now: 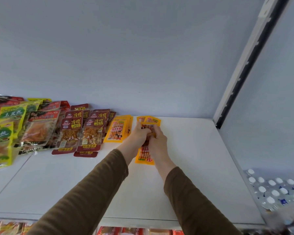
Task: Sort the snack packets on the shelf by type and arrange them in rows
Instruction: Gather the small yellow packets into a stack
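Two hands meet over a flat white shelf board (185,158), both arms in brown long sleeves (92,192) reaching in from the bottom edge of the head view. Between them lies a narrow orange-yellow plastic snack packet printed with red-and-white sticks (145,155), its near end flat on the board and its far end hidden under the fingers. The left hand (140,134) curls its fingers over that packet's far part from the left, and the right hand (157,139) curls round it from the right, so both pinch it where their fingertips come together. Just behind the hands, more orange-yellow packets of the same kind (149,119) lie against the pale back wall (143,56). Just to the left sits a small stack of like orange packets (117,129). Further left stand overlapping dark red packets with white lettering (81,131), then clear-windowed packets with red headers (39,129), then yellow-green packets (5,133) at the left edge. Many white-capped bottles (277,190) crowd the lower right, below the shelf.
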